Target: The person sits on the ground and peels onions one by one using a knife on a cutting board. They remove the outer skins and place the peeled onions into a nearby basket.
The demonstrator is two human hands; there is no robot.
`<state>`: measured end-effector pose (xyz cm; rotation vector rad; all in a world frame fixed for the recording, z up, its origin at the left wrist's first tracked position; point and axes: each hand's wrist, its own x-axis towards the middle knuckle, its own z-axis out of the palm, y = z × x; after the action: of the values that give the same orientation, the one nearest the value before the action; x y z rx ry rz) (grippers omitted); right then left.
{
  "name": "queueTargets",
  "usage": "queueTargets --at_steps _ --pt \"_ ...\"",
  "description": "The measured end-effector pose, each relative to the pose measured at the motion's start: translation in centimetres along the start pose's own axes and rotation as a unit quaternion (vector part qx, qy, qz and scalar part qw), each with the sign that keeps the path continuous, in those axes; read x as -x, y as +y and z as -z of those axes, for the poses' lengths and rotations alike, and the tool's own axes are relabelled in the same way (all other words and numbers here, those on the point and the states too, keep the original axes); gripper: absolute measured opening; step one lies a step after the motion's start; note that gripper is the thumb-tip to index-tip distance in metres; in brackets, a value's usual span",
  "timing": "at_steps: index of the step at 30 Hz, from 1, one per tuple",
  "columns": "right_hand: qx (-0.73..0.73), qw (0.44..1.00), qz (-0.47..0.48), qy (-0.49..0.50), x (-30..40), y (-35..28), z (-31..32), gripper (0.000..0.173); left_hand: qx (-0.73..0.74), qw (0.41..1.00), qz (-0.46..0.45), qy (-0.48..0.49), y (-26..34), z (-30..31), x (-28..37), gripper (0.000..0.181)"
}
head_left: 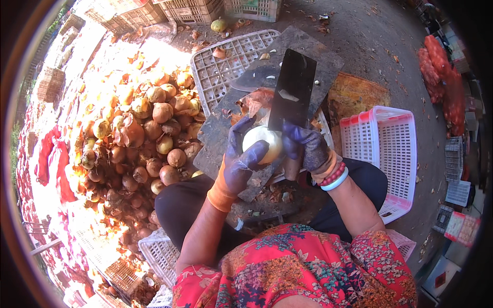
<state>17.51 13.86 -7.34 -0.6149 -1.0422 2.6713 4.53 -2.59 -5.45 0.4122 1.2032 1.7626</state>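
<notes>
A pale, peeled onion (262,144) rests in my left hand (240,161), which wears a purple-coated work glove with an orange cuff. My right hand (308,148), gloved the same way, grips a cleaver (293,88) by its wooden handle (292,168). The broad dark blade points away from me, its lower end close beside the onion. Both hands are above a dirty grey board (219,133). Loose onion skins (259,101) and small white scraps lie on the board, just beyond the onion.
A large heap of unpeeled onions (154,131) lies to my left. At my right stands a white and red plastic basket (396,161). A plastic grid (231,57) sits under the board's far side. Stacked crates (188,11) line the back; red mesh sacks (443,77) lie far right.
</notes>
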Motion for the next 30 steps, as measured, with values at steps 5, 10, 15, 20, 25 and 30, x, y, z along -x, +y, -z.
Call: queueTargets --at_steps 5,10,15,20,25,30 --pt "0.036 0.988 0.051 0.142 -1.5 -0.6 -2.1 0.014 0.243 0.966 0.084 -0.029 0.5 0.5 -0.5 0.057" --pt "0.492 0.83 0.208 0.159 -2.0 0.1 -3.0 0.024 0.426 0.896 0.129 0.009 -0.7 1.8 -1.4 0.046" --pt "0.699 0.667 0.142 0.216 -2.3 0.5 -3.3 0.031 0.474 0.871 0.118 0.05 -2.8 3.6 -2.6 0.046" --pt "0.71 0.656 0.058 0.25 -2.3 -0.8 -1.2 0.043 0.457 0.873 0.032 0.166 -1.9 4.4 -3.2 0.047" --pt "0.698 0.698 0.039 0.153 -0.1 1.9 -3.9 0.05 0.412 0.886 0.117 0.18 -4.6 3.8 -1.9 0.058" --pt "0.61 0.783 0.053 0.112 -1.4 4.4 -1.4 0.045 0.227 0.948 0.187 0.121 -5.2 4.9 -0.4 0.064"
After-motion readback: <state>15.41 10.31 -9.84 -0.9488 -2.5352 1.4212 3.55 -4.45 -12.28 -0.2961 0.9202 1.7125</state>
